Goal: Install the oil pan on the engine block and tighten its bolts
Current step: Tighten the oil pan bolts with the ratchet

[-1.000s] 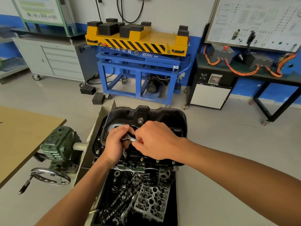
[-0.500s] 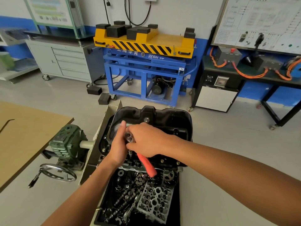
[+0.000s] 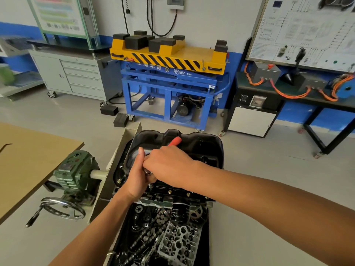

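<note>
Swung away, red-handled ratchet (image 3: 174, 141) now crosses the glossy black oil pan (image 3: 203, 148).

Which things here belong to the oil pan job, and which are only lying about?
In the job: black metal oil pan; red-handled ratchet wrench, gripped by left hand and right hand; brass-coloured flange bolts.
Lying about: green metal gearbox; silver cylinder head; yellow-and-blue lift table; grey drawer cabinet.

left hand (image 3: 137, 178) thumb up, perhaps gripping, right hand (image 3: 169, 164) curled tight
</note>
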